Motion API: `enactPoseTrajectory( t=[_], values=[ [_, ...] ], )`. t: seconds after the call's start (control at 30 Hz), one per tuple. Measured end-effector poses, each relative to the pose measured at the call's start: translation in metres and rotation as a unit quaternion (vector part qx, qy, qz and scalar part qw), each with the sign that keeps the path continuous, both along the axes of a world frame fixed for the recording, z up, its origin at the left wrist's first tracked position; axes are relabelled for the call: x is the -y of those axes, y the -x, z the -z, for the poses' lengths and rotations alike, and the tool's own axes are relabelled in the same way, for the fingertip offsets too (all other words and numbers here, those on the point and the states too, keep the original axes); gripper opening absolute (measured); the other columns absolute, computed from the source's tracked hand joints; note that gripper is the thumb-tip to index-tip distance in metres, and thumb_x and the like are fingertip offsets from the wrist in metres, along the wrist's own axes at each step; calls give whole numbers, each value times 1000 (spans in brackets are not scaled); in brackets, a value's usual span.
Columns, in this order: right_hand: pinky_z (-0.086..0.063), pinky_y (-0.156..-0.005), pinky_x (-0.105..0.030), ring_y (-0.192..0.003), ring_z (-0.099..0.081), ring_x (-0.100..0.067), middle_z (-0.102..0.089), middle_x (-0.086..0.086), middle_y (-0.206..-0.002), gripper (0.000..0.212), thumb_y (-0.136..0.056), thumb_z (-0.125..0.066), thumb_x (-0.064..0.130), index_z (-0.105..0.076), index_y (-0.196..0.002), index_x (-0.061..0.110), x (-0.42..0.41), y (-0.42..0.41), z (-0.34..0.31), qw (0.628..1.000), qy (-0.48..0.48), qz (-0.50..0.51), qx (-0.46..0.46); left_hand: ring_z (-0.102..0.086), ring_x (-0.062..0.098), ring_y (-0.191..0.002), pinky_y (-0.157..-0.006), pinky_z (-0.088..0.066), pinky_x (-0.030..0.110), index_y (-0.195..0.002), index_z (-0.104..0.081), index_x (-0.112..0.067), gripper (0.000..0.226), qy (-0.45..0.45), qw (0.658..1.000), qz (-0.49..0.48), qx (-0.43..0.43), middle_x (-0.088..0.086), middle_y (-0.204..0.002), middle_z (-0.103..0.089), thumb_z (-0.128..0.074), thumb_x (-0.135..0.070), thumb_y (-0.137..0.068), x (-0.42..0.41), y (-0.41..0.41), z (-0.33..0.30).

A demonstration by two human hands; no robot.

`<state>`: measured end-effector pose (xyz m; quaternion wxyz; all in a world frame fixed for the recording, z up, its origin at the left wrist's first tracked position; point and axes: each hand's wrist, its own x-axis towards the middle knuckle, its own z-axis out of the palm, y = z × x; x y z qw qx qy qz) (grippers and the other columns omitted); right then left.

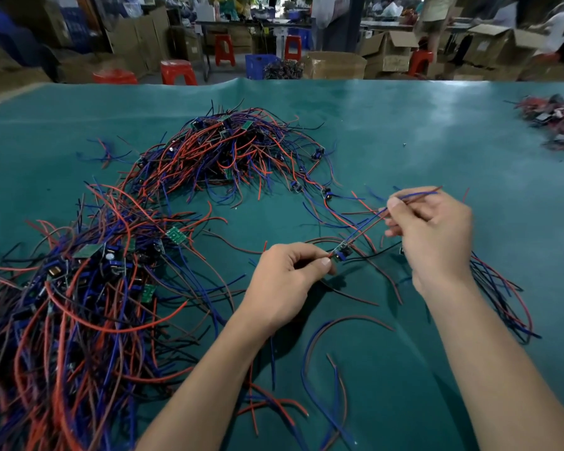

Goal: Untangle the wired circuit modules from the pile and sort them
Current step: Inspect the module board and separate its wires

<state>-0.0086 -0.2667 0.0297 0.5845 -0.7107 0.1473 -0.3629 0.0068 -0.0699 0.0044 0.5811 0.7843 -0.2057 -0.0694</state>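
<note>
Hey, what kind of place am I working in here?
Most likely a small electronics assembly workshop or factory floor. A big pile of wired circuit modules lies on a green work mat, with open cardboard boxes and red plastic stools crowding the floor beyond it.

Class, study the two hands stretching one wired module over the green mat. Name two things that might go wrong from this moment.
1. The left hand pinches beside the module while the right hand pulls its blue and brown wires taut; the solder joints might tear.
2. Loose wires cross beneath the module, so lifting it may drag others from the pile.
</note>
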Motion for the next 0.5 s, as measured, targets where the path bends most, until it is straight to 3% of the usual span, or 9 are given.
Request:
enactPoseTrajectory(
  t=[0.23,0.3,0.37,0.43,0.5],
  values=[
    [-55,-62,-21,-56,-65,-8,-71,-2,-67,21,-98,-60,-4,-62,-83,10,8,5,-12,975,-204,31,83,-37,8,-54,-54,-30,26,-78,-75,-17,16,-4,1000,4,23,-8,-57,-50,-66,-17,-92,2,0,1],
    [-56,-68,-22,-60,-67,-10,-69,-7,-72,19,-99,-59,-2,-61,-84,10,7,5,-15,959,-256,52,108,-38,5,-53,-53,-30,23,-79,-75,-16,17,1,1000,-2,31,-10,-56,-51,-65,-16,-93,2,0,2],
    [-59,-72,-26,-66,-72,-14,-70,-4,-63,18,-102,-55,2,-57,-87,10,10,7,-20,932,-319,80,154,-40,1,-51,-54,-32,17,-81,-74,-14,18,36,999,-27,23,-14,-53,-51,-62,-13,-95,1,-1,3],
    [-60,-66,-28,-64,-73,-16,-69,0,-56,18,-104,-52,7,-55,-86,10,12,8,-24,928,-335,82,141,-41,4,-52,-55,-34,22,-85,-73,-14,19,84,995,-56,-3,-12,-55,-52,-58,-13,-98,1,-4,4],
    [-52,-48,-26,-51,-66,-15,-68,-3,-56,23,-104,-54,13,-60,-82,9,2,8,-22,964,-261,25,35,-43,9,-52,-55,-37,26,-87,-71,-15,20,103,992,-65,-17,-6,-58,-55,-55,-14,-100,2,-4,4]
  ],
)
